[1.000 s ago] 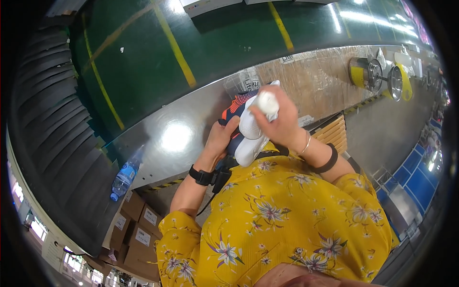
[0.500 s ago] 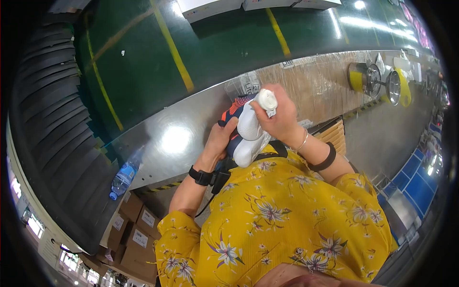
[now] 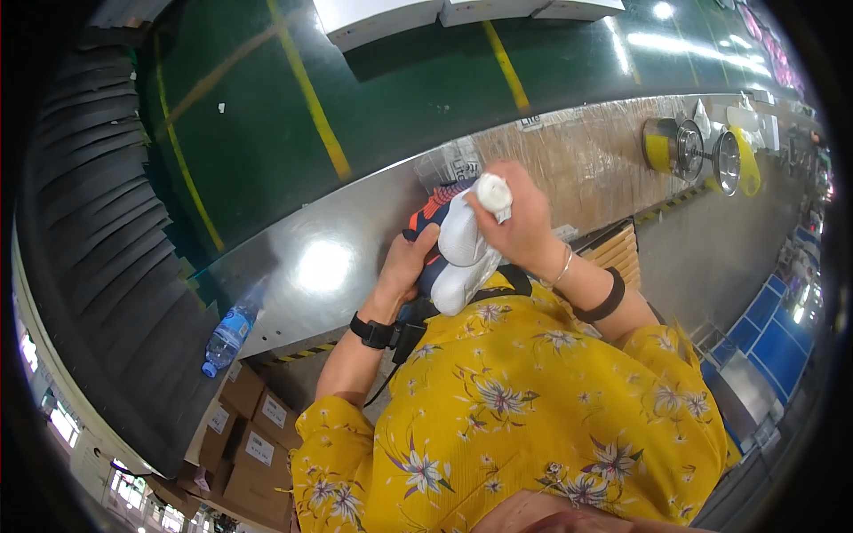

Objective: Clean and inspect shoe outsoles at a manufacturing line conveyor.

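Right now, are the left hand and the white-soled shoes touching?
Touching. The head view shows the left hand gripping the white-soled shoes, its thumb lying on the dark upper with no visible gap.

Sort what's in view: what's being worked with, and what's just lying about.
In use:
- white-soled shoes, in the left hand
- white wad, in the right hand

Lying about:
- plastic bottle
- brown cartons
- white boxes
- metal spool

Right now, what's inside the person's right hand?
The right hand grips a white bundle; its rounded end shows, next to the white-soled shoes. The hand covers the rest, so I can't tell its whole shape.
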`<state>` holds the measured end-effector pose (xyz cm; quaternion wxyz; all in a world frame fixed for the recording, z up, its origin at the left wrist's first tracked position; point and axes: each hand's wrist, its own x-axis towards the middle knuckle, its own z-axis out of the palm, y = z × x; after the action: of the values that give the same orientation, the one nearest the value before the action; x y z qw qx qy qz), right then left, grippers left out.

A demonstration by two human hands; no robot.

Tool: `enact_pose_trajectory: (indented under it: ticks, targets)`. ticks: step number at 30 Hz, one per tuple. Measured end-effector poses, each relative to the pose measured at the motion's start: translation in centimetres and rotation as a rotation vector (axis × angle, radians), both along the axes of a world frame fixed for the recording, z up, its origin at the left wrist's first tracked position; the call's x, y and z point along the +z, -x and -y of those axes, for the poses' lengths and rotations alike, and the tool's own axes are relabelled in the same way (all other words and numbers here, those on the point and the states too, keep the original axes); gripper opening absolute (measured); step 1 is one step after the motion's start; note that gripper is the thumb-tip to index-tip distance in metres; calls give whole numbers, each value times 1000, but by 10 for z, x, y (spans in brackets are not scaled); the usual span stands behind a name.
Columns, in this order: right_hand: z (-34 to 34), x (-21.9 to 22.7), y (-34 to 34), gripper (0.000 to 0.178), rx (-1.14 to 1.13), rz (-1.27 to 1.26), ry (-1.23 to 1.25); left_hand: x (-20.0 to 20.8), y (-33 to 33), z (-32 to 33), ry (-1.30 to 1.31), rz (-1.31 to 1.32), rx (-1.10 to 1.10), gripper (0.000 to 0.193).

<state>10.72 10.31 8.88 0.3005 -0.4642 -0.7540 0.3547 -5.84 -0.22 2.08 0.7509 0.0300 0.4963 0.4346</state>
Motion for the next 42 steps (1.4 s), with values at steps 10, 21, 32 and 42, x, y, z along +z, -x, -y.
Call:
enact_pose_trajectory:
  ticks: [10,21,32,42]
  targets:
    - [-9,-42,-7,35,-187,-21,82,-6,10,0,16,144,22,51]
    - [-28,-72,-48,25,-555,-477,396,-27,20,0,38,223,-15,63]
    - [-97,-4,-238,26,-827,-245,-327,0,11,-10,95,294,33,62]
    - [-132,23,-389,31,-1033,155,-630,102,6,-60,-115,-322,89,59]
